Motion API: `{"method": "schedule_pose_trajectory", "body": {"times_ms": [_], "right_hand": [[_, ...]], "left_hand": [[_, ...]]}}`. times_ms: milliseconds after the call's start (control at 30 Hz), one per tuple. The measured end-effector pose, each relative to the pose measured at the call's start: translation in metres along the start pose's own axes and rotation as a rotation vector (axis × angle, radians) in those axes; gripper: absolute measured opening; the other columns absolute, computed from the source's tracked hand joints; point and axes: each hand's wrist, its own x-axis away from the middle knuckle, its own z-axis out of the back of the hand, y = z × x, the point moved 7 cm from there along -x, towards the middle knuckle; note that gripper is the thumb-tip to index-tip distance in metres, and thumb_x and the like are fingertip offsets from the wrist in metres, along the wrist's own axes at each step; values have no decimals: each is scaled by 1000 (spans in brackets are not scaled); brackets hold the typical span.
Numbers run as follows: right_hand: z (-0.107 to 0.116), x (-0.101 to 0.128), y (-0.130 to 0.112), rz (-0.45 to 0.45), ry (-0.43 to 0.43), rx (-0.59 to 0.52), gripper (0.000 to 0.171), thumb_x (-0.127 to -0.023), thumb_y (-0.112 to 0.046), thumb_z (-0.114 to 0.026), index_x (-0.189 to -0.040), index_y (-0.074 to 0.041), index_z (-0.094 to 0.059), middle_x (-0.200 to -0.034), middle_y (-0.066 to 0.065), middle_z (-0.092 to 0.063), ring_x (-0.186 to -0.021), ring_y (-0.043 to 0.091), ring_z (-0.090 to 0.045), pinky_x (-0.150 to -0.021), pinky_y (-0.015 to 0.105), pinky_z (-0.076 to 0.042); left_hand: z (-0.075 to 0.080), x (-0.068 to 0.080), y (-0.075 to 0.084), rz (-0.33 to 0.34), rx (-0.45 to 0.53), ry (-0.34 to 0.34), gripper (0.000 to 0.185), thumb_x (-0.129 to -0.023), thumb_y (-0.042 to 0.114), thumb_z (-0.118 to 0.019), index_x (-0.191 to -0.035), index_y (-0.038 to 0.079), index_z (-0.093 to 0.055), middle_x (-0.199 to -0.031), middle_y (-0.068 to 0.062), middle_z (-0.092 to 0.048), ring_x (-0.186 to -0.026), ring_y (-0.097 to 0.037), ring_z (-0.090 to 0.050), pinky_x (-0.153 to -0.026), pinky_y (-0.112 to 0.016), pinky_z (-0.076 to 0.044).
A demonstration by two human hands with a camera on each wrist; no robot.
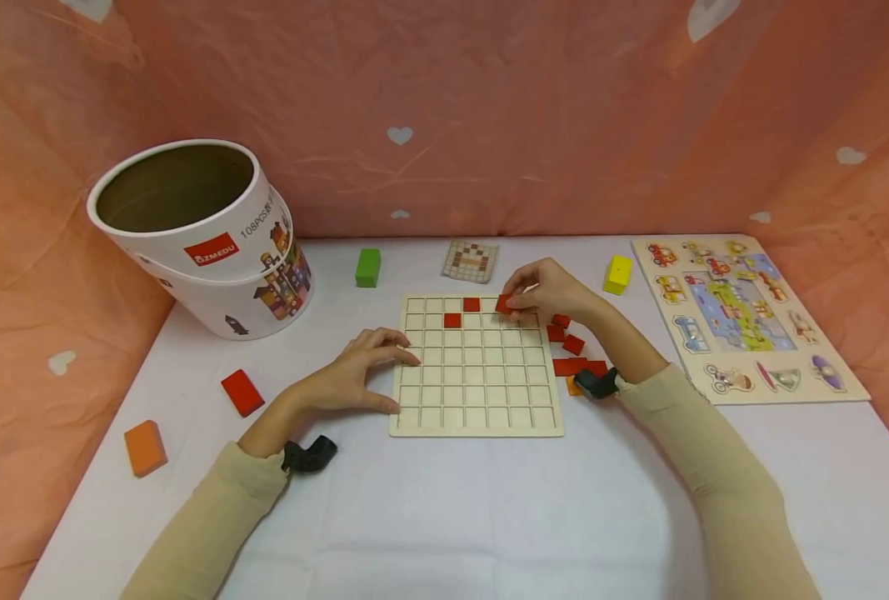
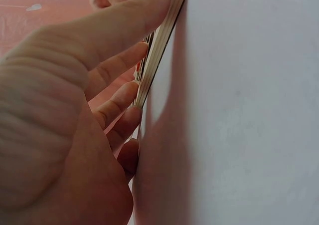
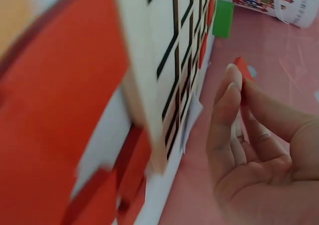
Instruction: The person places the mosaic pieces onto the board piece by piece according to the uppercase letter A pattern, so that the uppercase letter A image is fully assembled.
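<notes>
Right hand (image 1: pixel 545 292) pinching a red tile (image 1: pixel 503 304) narrowly over the grid board (image 1: pixel 476 421), centre frame; left hand (image 1: pixel 354 375), fingers spread, pressing board's left edge.

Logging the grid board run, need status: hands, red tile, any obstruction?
Left hand open, fingers resting on the grid board left edge. Right hand pinches a red tile over the top row. Two red tiles already seated. Nothing blocking the empty cells.

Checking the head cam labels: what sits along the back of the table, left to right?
White tub → green block → pattern card → yellow block → vehicle puzzle board.
</notes>
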Motion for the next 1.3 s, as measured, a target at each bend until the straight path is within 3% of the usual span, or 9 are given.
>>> {"method": "schedule_pose_trajectory", "body": {"times_ms": [233,433,667,867,967,1300], "right_hand": [[-18,-15,-1,-55,-43,-60,15,-90,5,-68,-103,13,-67,-86,14,-64,-67,17,-69,-68,28,-56],[-27,-17,-1,-74,-82,-84,14,-90,9,-66,-103,15,-66,-83,16,-64,-65,20,-70,-67,32,-58],[-29,-18,-6,-71,-71,-16,10,-88,9,-68,-97,14,-69,-82,15,-65,-65,19,-68,-67,32,-58],[-29,-19,-14,38,-78,137,7,-86,6,-72,-92,9,-73,-78,10,-70,-70,16,-60,-68,28,-51],[-29,-19,-16,69,-77,163,5,-85,6,-72,-90,8,-74,-77,9,-70,-72,17,-58,-69,29,-48],[-29,-20,-14,59,-77,225,5,-86,1,-74,-85,6,-73,-78,8,-70,-78,18,-57,-73,29,-47]], "left_hand": [[1,1,1,-5,2,1,62,-72,29,-90,-128,16,-65,-143,-10,-41,-132,-33,-31,-109,-59,-18],[1,0,1,-3,2,0,62,-72,29,-90,-128,16,-65,-143,-9,-41,-132,-33,-31,-109,-59,-18],[1,-1,0,0,4,0,63,-72,28,-90,-128,16,-65,-143,-9,-41,-133,-32,-30,-110,-59,-17],[0,-1,1,-4,8,-2,62,-73,29,-90,-128,16,-65,-143,-10,-41,-133,-33,-31,-110,-59,-18],[0,-1,1,-3,8,-1,62,-73,29,-90,-128,16,-65,-143,-10,-41,-133,-33,-31,-109,-60,-18],[0,-1,0,2,13,-4,62,-72,29,-90,-128,17,-65,-143,-9,-41,-133,-32,-30,-110,-58,-18]]}}
